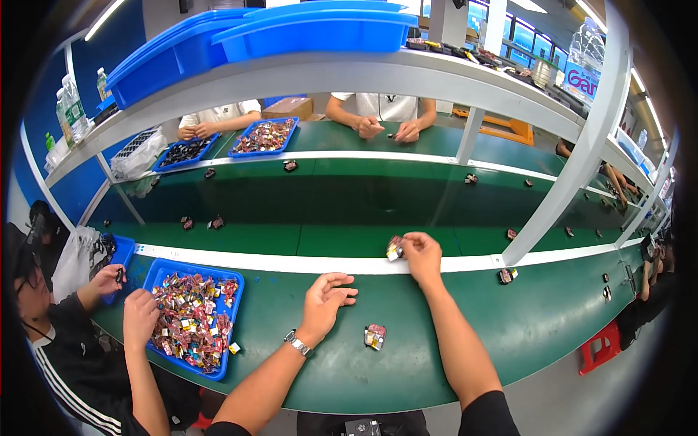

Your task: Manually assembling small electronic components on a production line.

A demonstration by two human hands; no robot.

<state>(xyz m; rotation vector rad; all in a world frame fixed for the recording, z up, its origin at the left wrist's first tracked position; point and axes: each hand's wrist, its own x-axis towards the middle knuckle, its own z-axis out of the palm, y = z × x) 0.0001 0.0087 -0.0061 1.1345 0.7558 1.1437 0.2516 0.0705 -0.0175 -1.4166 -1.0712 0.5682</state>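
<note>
My right hand (424, 258) reaches over the white rail and pinches a small electronic part (395, 248) with red, white and yellow bits. My left hand (327, 299), with a metal watch (297, 343) on the wrist, hovers above the green bench (407, 363), its fingers loosely bent and apart, nothing in them. Between my forearms lies another small electronic part (374, 337), reddish with a dark edge. What kind of part these are is too small to tell.
To my left a blue tray (239, 291) is heaped with similar parts, beside a co-worker's hands (140, 314). A white rail (320, 264) borders the green belt (349, 236), where scattered parts lie. A slanted white post (556, 182) rises at right, and a shelf with blue bins (313, 36) hangs overhead.
</note>
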